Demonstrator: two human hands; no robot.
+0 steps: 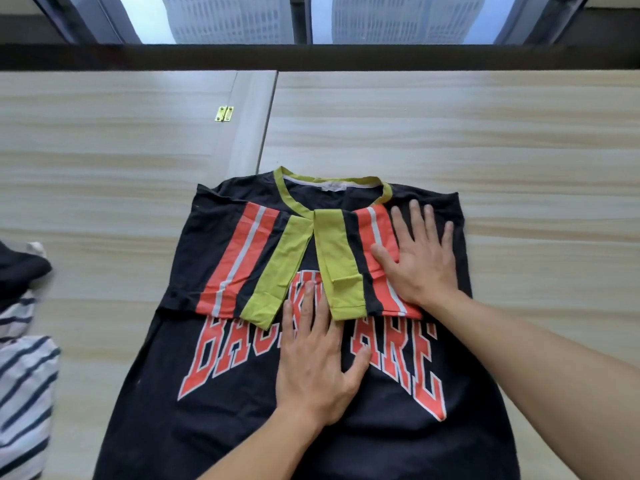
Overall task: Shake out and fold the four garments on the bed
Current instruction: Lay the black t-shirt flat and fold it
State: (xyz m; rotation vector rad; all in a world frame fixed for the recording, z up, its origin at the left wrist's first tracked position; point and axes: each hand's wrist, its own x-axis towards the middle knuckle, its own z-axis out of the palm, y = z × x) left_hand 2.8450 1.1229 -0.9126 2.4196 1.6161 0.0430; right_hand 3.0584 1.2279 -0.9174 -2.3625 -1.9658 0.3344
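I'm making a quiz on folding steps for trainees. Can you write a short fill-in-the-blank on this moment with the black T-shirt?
1. Both sleeves of the black T-shirt are folded ____ over the chest.
2. The right hand lies flat on the folded ____ sleeve.
3. The left hand covers part of the ____ lettering.
4. The striped garment lies at the ____ edge of the view.

Missing words: inward; right; red; left

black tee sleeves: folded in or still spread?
Folded in. Both sleeves of the black T-shirt lie across the chest, cuffs meeting at centre; the body is still unfolded. The left hand and right hand press flat.
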